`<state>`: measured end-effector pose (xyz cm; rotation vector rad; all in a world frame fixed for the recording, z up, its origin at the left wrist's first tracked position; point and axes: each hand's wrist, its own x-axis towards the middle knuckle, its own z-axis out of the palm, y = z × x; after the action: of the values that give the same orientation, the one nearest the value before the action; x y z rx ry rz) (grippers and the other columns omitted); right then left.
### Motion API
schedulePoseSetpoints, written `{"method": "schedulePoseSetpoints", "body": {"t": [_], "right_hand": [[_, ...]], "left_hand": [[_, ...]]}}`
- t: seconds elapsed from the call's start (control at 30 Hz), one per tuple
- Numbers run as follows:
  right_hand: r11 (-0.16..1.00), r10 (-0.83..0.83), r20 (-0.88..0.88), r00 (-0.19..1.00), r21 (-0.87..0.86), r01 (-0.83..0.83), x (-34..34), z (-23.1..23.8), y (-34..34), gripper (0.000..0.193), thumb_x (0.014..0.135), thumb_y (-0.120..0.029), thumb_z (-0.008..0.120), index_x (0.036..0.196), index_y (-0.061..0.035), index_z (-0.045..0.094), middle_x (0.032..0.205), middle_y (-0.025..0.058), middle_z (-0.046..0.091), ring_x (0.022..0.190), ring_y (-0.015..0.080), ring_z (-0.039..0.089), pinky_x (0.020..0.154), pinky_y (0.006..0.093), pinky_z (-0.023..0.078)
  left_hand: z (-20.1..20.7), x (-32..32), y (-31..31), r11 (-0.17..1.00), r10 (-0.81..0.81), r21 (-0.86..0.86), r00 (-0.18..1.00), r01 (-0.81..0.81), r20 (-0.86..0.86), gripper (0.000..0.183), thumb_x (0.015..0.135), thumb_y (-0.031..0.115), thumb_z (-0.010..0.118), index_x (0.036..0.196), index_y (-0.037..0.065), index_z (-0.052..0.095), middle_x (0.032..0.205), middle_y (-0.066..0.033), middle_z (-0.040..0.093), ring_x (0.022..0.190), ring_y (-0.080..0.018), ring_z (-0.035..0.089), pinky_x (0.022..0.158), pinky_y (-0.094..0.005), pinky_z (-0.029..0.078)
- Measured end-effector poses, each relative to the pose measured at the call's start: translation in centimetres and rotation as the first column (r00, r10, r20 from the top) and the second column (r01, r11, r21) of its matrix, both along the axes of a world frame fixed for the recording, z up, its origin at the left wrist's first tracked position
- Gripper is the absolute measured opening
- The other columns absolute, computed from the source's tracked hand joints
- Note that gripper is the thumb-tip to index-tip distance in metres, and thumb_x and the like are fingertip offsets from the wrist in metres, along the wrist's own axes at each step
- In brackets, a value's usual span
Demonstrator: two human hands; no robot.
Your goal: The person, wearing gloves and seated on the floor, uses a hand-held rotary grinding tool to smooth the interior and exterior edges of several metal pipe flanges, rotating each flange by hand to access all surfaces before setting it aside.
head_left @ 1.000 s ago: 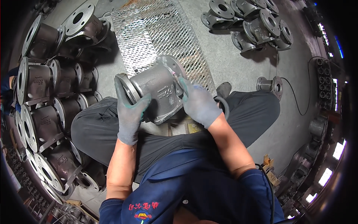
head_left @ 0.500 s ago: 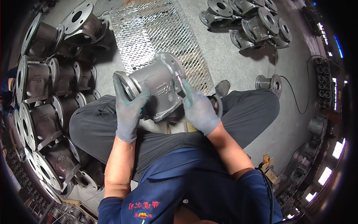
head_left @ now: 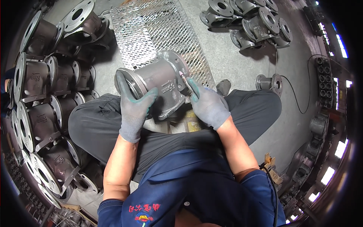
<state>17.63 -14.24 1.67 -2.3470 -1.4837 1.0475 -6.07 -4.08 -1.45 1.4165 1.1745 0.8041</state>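
A grey cast-iron valve body (head_left: 160, 83) with round flanges at both ends lies tilted in front of me, between my bent legs. My gloved left hand (head_left: 134, 100) grips its left flange, with the thumb reaching over toward the barrel. In my gloved right hand (head_left: 210, 104) is a slim die grinder (head_left: 185, 80) with a small pinkish tip. That tip is at the inner side of the right flange; whether it touches the metal I cannot tell. The fingers wrapped round the grinder hide most of its body.
Stacked flanged castings (head_left: 41, 117) rise close on my left. More castings (head_left: 261, 24) stand at the far right, and a single one (head_left: 270, 84) lies beyond my right knee, near a black cable (head_left: 298, 108). A metal mesh sheet (head_left: 151, 30) covers the floor ahead.
My right hand has shifted slightly right, and the grinder now lies at a more slanted angle by the flange. The valve body has turned a little. My left hand keeps its grip.
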Motion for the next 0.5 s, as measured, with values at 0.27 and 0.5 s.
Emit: {"method": "schedulePoseSetpoints", "body": {"t": [0.27, 0.5], "right_hand": [[0.999, -0.035, -0.007, 0.999, -0.002, 0.035, -0.2, -0.2, 0.0, 0.060, 0.106, -0.017, 0.061, 0.165, -0.0161, 0.053, 0.137, 0.0272, 0.073, 0.125, 0.0471, 0.070, 0.109, 0.0543, 0.056], [0.954, -0.014, -0.065, 0.998, 0.299, 0.033, -0.2, -4.9, -2.5, 0.058, 0.104, -0.012, 0.059, 0.161, -0.0076, 0.053, 0.109, 0.0316, 0.076, 0.101, 0.0505, 0.073, 0.094, 0.0588, 0.058]], "left_hand": [[1.3, 0.0, -1.0, 0.993, -0.110, 0.028, 0.993, 0.112, -0.048, 0.129, 0.087, 0.002, 0.084, 0.180, 0.003, -0.004, 0.136, -0.0198, 0.068, 0.112, -0.0218, 0.072, 0.097, -0.0349, 0.061], [-0.6, -0.4, -0.6, 0.950, -0.047, 0.282, 0.954, 0.134, -0.296, 0.126, 0.081, 0.002, 0.079, 0.181, 0.001, 0.002, 0.168, -0.0283, 0.046, 0.143, -0.0244, 0.059, 0.115, -0.0379, 0.052]]}}
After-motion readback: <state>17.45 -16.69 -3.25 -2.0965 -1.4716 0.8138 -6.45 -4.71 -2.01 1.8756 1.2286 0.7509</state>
